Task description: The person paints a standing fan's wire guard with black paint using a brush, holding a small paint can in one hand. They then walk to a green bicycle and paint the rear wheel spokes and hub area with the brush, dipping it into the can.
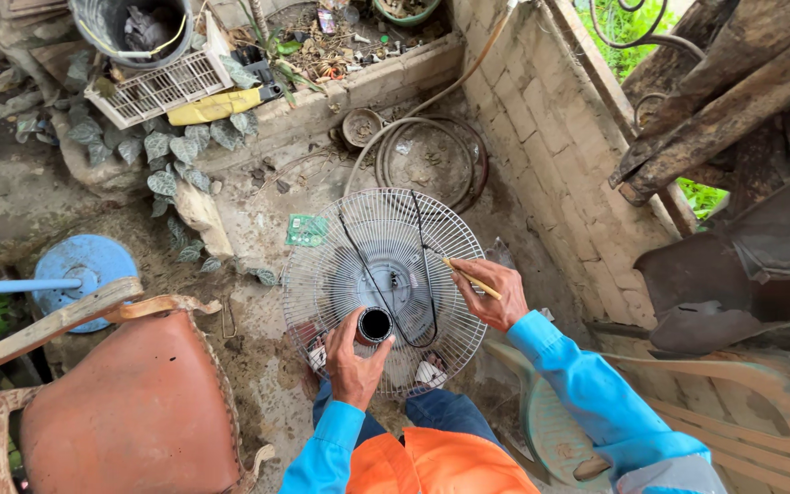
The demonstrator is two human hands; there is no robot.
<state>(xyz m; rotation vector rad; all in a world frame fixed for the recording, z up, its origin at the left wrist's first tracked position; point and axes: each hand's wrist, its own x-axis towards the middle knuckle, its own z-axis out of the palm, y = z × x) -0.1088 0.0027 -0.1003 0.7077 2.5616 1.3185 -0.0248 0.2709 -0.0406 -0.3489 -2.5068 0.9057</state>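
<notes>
We hold a round wire fan guard (386,274) upright over our knees, in the middle of the scene, above a dirt and concrete floor (258,220). Our left hand (354,361) wraps closed around a small black tin (376,324) at the guard's near edge, its open mouth facing up. Our right hand (491,295) pinches a thin brush (473,279) with a pale wooden handle against the guard's right side, fingers closed on it.

We judge the tin the likeliest trouble: it is open, held in one hand that also seems to steady the guard, so a tilt of the wrist could spill its contents on our jeans (441,412) or the floor. The guard has no visible support beyond our hands and knees; if either hand lets go, it could roll or tip toward the brick wall (541,137) on the right. The brush is held near its end, and a hard push between the wires could snag it or flick drips onto our blue sleeve (587,384). The orange chair (139,402) at near left and the coiled hose (432,160) beyond crowd the space, leaving little room to set anything down.
</notes>
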